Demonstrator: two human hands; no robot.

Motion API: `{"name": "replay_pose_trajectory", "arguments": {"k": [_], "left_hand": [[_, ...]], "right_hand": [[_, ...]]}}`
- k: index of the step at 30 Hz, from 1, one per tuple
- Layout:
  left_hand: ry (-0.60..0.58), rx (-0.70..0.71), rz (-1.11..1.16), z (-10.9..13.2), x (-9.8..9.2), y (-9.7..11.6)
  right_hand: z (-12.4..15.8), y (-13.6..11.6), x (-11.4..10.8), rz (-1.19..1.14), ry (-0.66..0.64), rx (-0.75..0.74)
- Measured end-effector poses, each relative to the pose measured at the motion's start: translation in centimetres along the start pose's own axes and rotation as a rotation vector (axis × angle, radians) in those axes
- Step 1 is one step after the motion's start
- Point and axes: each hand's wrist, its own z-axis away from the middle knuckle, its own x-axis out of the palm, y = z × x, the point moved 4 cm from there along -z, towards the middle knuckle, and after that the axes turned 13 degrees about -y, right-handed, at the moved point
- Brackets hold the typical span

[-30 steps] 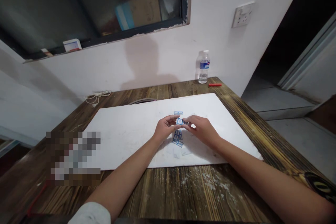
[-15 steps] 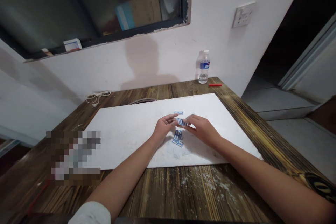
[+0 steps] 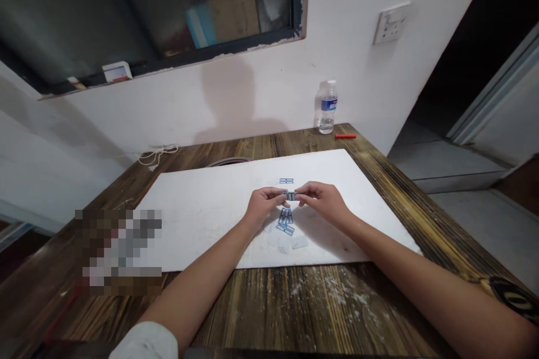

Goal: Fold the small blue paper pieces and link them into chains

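Over the white board (image 3: 202, 207), a small blue-edged slatted piece (image 3: 291, 196) is pinched between my two hands. My left hand (image 3: 261, 205) has thumb and fingers closed on its left end. At the other end, the fingertips of my right hand (image 3: 324, 199) grip it. What the piece is exactly is too small to tell. Just beyond the fingers lies a flat blue rectangular frame (image 3: 286, 180). Nearer to me, several similar blue frames (image 3: 285, 216) lie in an overlapping heap. Below these are pale, see-through flat scraps (image 3: 300, 242).
The board lies on a dark wooden table (image 3: 261, 314) with white crumbs (image 3: 337, 289) along its front. At the back stand a water bottle (image 3: 327, 109) and a red stick-like item (image 3: 345, 136). A white cable (image 3: 158, 154) lies at the back left. A blurred-out patch (image 3: 122, 252) covers the left.
The right fingers have drawn back to the right end of the piece, so more of it shows between my hands. The loose frames on the board have not moved.
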Motion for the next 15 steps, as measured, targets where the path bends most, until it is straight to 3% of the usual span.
{"name": "replay_pose_trajectory", "arguments": {"k": [5, 10, 15], "left_hand": [[-0.042, -0.02, 0.002, 0.2, 0.29, 0.03], [0.001, -0.024, -0.022, 0.14, 0.44, 0.24], [0.12, 0.021, -0.049, 0.03, -0.16, 0.46]], "right_hand": [[0.05, -0.09, -0.14, -0.067, 0.011, 0.019], [0.13, -0.44, -0.09, -0.027, -0.001, -0.011], [0.08, -0.27, -0.04, 0.238, 0.014, -0.044]]}}
